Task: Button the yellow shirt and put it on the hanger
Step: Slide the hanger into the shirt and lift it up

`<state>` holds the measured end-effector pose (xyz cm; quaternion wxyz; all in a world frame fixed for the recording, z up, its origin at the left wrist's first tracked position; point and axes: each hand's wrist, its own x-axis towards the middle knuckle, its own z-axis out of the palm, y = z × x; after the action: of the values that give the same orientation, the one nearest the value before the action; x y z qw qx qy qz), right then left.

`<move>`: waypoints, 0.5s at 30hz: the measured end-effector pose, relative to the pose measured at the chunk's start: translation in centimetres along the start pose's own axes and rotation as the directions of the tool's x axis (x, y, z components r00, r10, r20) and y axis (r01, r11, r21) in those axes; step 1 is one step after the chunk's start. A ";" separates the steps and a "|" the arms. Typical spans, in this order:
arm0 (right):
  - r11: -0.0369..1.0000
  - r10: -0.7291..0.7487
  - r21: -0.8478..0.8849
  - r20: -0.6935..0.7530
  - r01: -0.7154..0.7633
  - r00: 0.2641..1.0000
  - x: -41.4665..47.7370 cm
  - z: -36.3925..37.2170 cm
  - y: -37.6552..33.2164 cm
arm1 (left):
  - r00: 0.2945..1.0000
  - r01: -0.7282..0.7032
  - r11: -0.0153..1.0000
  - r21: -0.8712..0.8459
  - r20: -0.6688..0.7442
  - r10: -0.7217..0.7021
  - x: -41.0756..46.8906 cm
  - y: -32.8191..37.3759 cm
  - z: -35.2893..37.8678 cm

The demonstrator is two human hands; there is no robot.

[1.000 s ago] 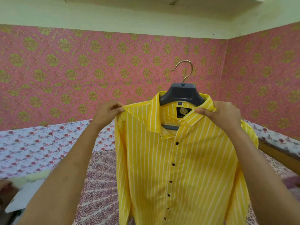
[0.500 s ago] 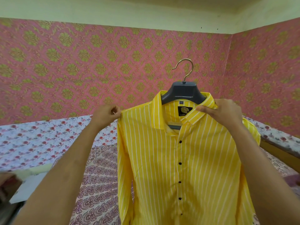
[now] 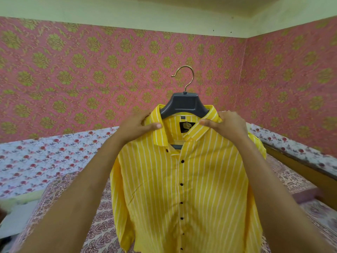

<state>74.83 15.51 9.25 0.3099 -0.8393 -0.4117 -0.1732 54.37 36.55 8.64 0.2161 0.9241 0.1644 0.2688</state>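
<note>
Pink wallpaper (image 3: pixel 91 79) with olive-green damask medallions, on both walls that meet in the corner at right. Pale cream band (image 3: pixel 127 13) above it, up to the ceiling. White sheet (image 3: pixel 36 161) printed with red roses, spread along the far wall. Cream bedspread (image 3: pixel 98 225) with maroon paisley print, lying nearer. Brown wooden rail (image 3: pixel 291 166) along the right side. Blurred white flat item (image 3: pixel 16 220), lower left, unidentifiable.

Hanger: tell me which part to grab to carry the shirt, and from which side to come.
Take the metal hook from above, probably. It stands bare and upright over the grey hanger neck, while the yellow shirt collar wraps the shoulders, and the left hand and right hand pinch that collar on either side.
</note>
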 end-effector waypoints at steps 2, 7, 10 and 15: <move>1.000 0.006 0.002 -0.006 -0.006 1.000 -0.1 -0.2 0.3 | 0.999 -0.027 1.000 -0.004 -0.026 0.027 0.6 0.4 0.5; 0.998 0.015 0.069 0.014 -0.016 1.000 -0.7 -0.6 1.1 | 0.986 -0.112 0.974 0.197 -0.103 0.134 1.8 1.4 1.5; 0.990 -0.049 0.133 0.081 0.038 0.996 -0.7 -0.5 1.3 | 0.983 -0.101 0.983 0.151 -0.135 0.121 2.1 1.1 1.9; 0.911 -0.124 0.396 -0.014 0.120 0.992 -0.8 -0.4 1.6 | 0.993 -0.046 0.986 0.159 -0.097 0.062 2.2 1.3 2.1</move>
<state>75.62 14.03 8.52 0.4594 -0.7330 -0.4915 -0.1006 57.59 35.72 8.59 0.1268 0.9275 0.1706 0.3076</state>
